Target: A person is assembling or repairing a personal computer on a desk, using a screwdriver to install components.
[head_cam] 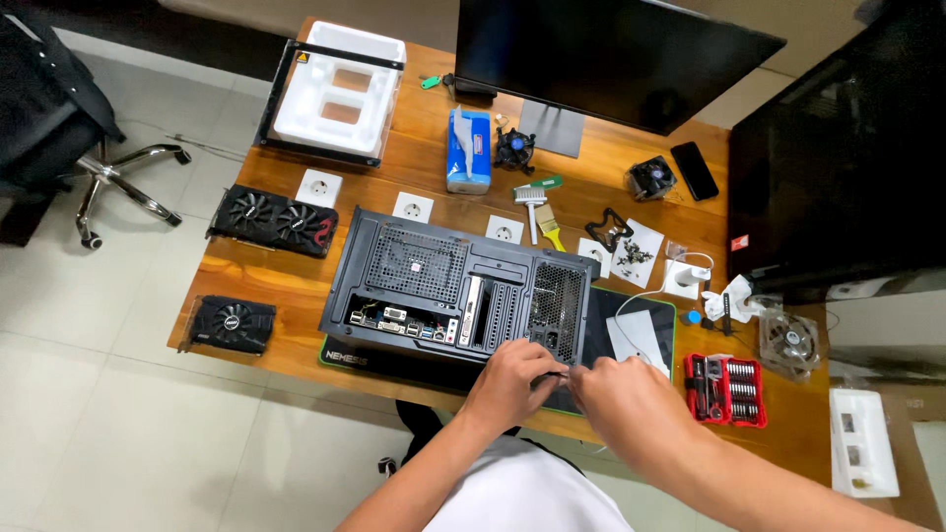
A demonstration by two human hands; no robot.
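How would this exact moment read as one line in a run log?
left hand: on computer case near corner | right hand: beside it, fingers meeting left | screwdriver bit set: right of hands

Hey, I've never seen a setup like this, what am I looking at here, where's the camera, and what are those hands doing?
This is one picture, taken by a camera worn on a person's head and looking down at a wooden desk. No robot is involved: the two bare hands belong to the wearer.

In the middle lies a black metal computer case on its side, rear panel toward the person. The left hand and the right hand meet at its near right corner, pinching something too small to make out.

Around it: two black graphics cards on the left, a white foam packing tray, a blue tissue box, a dark monitor, a yellow-bristled brush, a black phone, and a red screwdriver bit set on the right.
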